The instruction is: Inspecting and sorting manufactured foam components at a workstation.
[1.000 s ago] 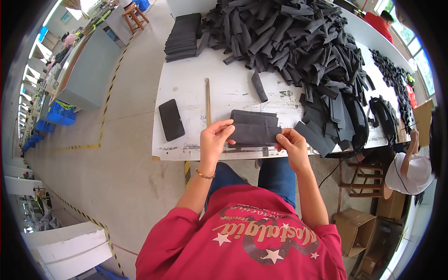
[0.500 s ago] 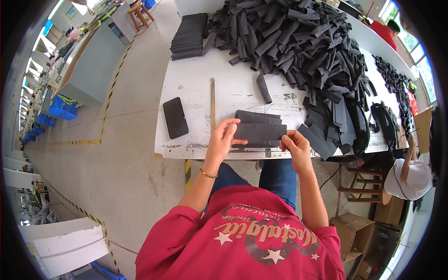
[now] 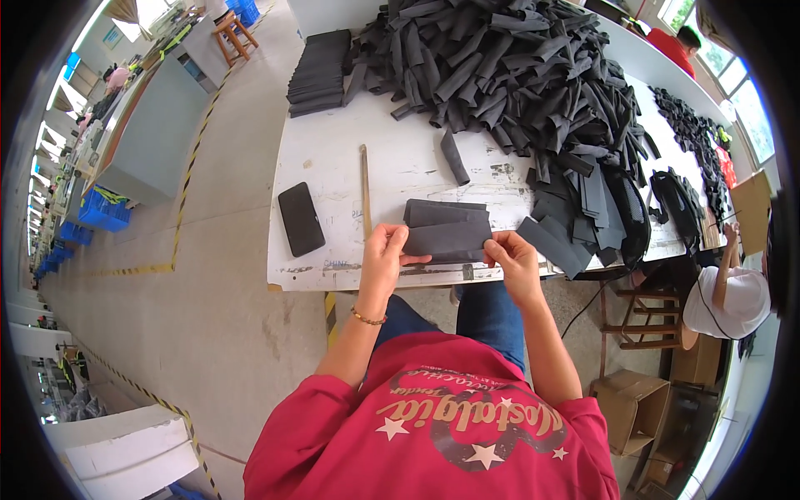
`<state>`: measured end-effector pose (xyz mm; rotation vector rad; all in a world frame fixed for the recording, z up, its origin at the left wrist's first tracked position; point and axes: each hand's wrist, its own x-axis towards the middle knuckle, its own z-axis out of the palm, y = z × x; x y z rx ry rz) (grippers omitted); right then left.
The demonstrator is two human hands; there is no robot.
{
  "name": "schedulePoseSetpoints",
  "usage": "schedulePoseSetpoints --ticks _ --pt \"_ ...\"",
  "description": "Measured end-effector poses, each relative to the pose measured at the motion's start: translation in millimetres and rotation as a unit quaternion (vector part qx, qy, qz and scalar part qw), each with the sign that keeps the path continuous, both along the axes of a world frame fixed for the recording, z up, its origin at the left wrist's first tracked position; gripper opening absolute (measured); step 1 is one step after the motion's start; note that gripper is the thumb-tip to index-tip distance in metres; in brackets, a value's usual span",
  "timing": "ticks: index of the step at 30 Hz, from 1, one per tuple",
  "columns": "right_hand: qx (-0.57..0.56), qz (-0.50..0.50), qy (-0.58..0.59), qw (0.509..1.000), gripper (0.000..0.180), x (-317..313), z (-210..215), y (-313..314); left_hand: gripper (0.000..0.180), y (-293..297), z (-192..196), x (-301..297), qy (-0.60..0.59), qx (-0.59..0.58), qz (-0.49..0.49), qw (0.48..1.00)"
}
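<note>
Between my hands, over the table's front edge, is a flat black fabric piece (image 3: 448, 239). My left hand (image 3: 385, 250) pinches its left end between thumb and fingers. At the right end, my right hand (image 3: 512, 254) grips the corner with thumb and forefinger. Just behind it, several similar black pieces (image 3: 446, 212) lie on the white table (image 3: 333, 179), partly hidden by the held one. A big heap of curled black pieces (image 3: 500, 79) covers the far part of the table. To its left stands a neat stack of black pieces (image 3: 319, 73).
A black phone (image 3: 301, 219) and a thin wooden strip (image 3: 365, 190) lie on the table's left side. Flat black pieces (image 3: 562, 237) spread to the right. Beyond them a co-worker in white (image 3: 729, 300) sits near a wooden stool (image 3: 642, 321). Cardboard boxes (image 3: 629, 408) stand below.
My left hand has closed its fingers from a loose, spread hold to a pinch on the piece's left end. The whole view has shifted slightly.
</note>
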<state>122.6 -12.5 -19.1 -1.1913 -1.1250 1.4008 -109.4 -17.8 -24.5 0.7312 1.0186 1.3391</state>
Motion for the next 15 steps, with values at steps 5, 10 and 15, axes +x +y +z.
schedulePoseSetpoints --ticks 5,10,15 --pt "0.007 -0.011 -0.004 1.0 0.011 0 7 -2 0.03 -1 -6 -8 0.084 0.032 0.058 0.994" --pt "-0.042 -0.015 -0.031 0.999 0.013 1 -9 -8 0.028 1 -3 -13 0.296 -0.002 0.012 0.955" --pt "-0.082 -0.035 -0.131 0.987 0.022 1 -18 -9 0.024 11 -16 -5 0.488 0.067 0.088 0.866"
